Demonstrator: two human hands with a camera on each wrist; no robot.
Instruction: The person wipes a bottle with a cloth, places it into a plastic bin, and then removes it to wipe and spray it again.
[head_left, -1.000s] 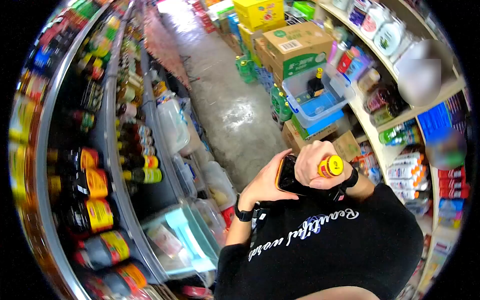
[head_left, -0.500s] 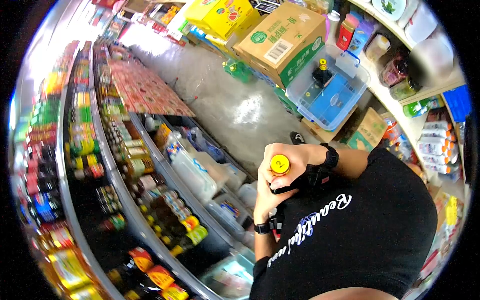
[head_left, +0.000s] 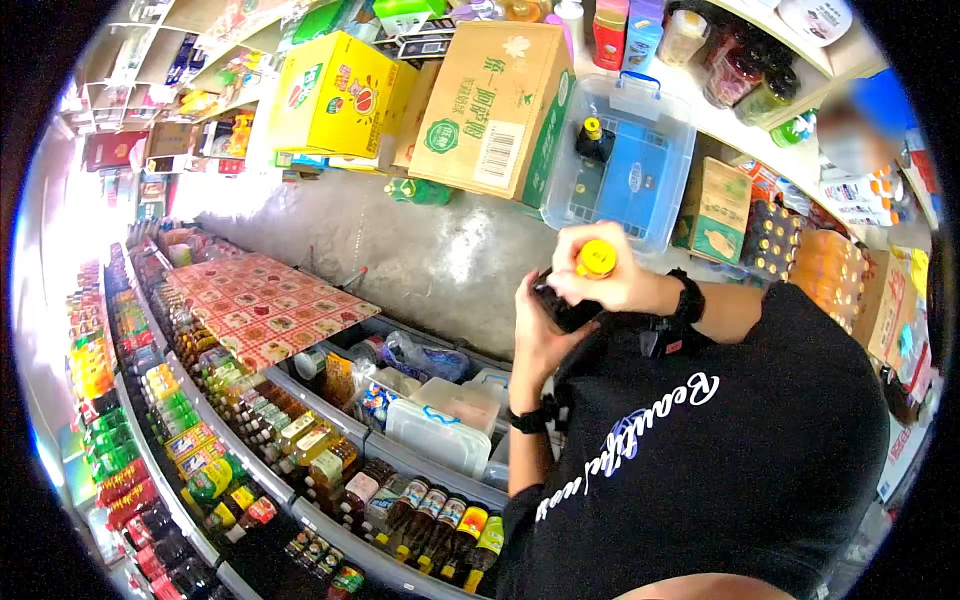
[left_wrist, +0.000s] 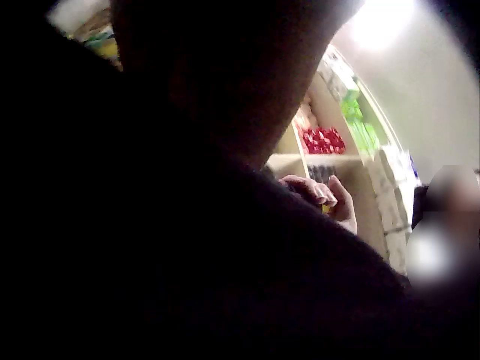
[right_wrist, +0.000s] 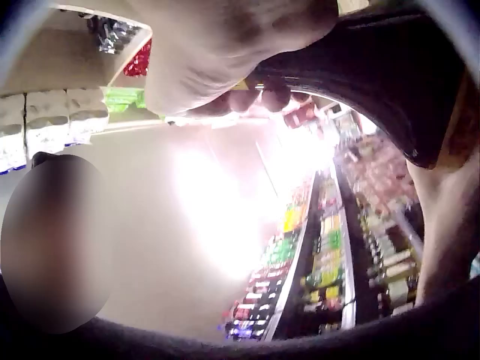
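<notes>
In the head view a dark sauce bottle (head_left: pixel 568 308) with a yellow cap (head_left: pixel 598 258) is held in front of the black shirt. My right hand (head_left: pixel 615 285) grips its neck, fingers curled close around the cap. Lower down, my left hand (head_left: pixel 540 340) holds the body of the bottle, thumb on the near side. The right wrist view shows the bottle's dark shoulder (right_wrist: pixel 375 75) beside the gripping hand. A similar dark bottle (head_left: pixel 594 146) with a yellow cap stands inside a clear plastic bin (head_left: pixel 665 215) beyond my hands. The left wrist view is mostly dark.
Cardboard boxes (head_left: pixel 490 110) and a yellow carton (head_left: pixel 335 95) stand beside the bin. Shelves of bottles (head_left: pixel 330 465) curve along the left, with plastic tubs (head_left: pixel 440 435) and a red patterned cover (head_left: pixel 270 305) at their edge. Grey floor (head_left: pixel 400 240) lies between.
The head view has swung, bringing more of the left shelves and the boxes into sight. Both hands stay on the bottle, and it is now tilted with its dark side showing below the right hand.
</notes>
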